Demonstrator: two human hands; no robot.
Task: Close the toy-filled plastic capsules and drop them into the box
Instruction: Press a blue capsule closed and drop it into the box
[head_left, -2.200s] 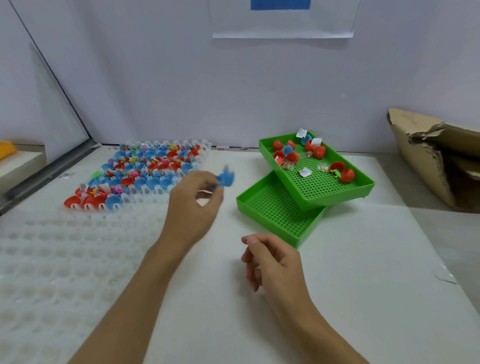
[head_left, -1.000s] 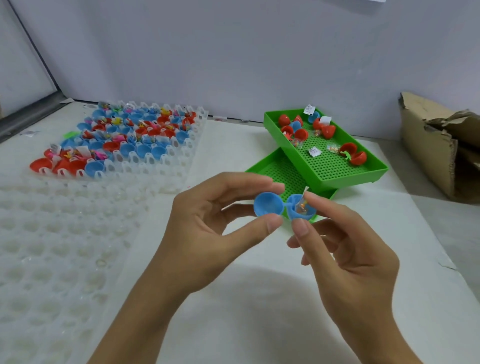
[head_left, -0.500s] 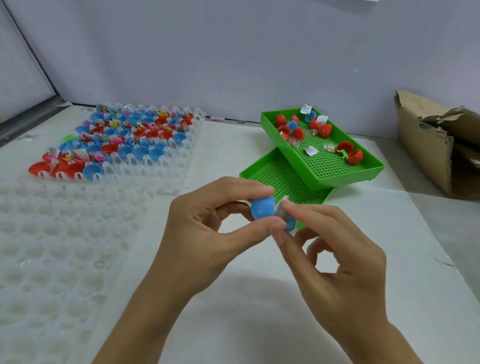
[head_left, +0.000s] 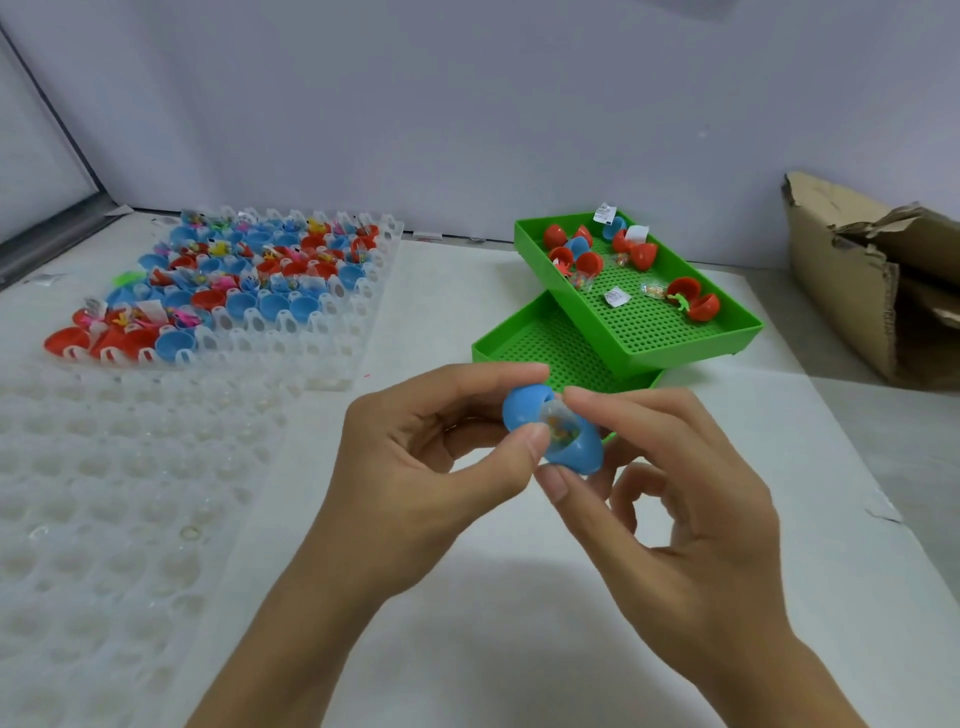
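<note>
A blue plastic capsule is held over the middle of the table, its two halves folded most of the way together with a small bagged toy still showing in the gap. My left hand pinches the left half between thumb and forefinger. My right hand pinches the right half from the other side. A torn cardboard box stands at the far right.
A clear cell tray at the back left holds several open red and blue capsules with toys. Two stacked green perforated trays sit behind my hands, the upper one with several capsules. A bare clear cell tray lies at the left.
My left hand brought the open blue capsule from the tray to the middle, my right hand took the other half, and the two halves have been folded nearly together.
</note>
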